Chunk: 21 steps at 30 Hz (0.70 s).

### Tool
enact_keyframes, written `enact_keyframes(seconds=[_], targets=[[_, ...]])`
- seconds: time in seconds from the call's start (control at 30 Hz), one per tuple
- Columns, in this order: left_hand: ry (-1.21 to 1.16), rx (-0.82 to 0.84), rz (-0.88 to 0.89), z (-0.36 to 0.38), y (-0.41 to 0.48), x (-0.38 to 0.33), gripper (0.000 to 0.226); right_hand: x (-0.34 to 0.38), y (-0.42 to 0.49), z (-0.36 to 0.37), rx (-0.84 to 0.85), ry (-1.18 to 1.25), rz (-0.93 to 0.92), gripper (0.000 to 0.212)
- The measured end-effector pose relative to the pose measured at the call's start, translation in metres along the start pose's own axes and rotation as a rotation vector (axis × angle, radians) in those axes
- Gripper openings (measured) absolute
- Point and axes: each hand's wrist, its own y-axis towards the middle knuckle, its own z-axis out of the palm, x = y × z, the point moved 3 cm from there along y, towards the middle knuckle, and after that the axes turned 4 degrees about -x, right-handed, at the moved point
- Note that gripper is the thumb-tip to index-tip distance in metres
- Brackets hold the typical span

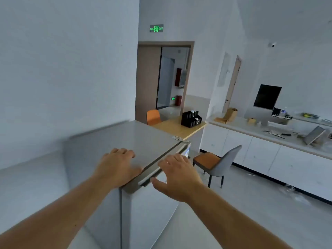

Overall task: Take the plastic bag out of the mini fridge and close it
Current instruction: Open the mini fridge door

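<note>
Mini fridge [115, 141] top bare, wall tight on its left; free floor to the right up to chair [221, 162].

- Single head-worn wide-angle view, looking forward and down from just above the grey metal mini fridge [115, 141].
- Facing toward the brown-framed doorway [165, 78] beyond.

Matt grey metal mini fridge [115, 139], wooden table [177, 129]
</note>
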Motion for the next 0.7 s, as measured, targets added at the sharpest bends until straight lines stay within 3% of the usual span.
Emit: enact_keyframes(seconds=[0.13, 0.27, 0.5, 0.63, 0.7], targets=[[-0.047, 0.094, 0.006, 0.032, 0.003, 0.012, 0.065, 0.027, 0.008, 0.027, 0.031, 0.026, -0.082, 0.060], [-0.174, 0.114, 0.017, 0.050, 0.015, 0.008, 0.055, 0.036, 0.010, 0.046, 0.019, 0.214, -0.077, 0.037], [-0.212, 0.159, 0.079, 0.064, 0.042, -0.010, 0.049, 0.034, 0.005, 0.046, -0.015, 0.300, 0.001, 0.040], [-0.180, 0.143, 0.066, 0.071, 0.053, -0.020, 0.049, 0.008, -0.017, 0.034, -0.023, 0.282, 0.159, 0.043], [-0.164, 0.141, 0.077, 0.075, 0.057, -0.026, 0.050, -0.008, -0.029, 0.028, -0.022, 0.271, 0.310, 0.030]])
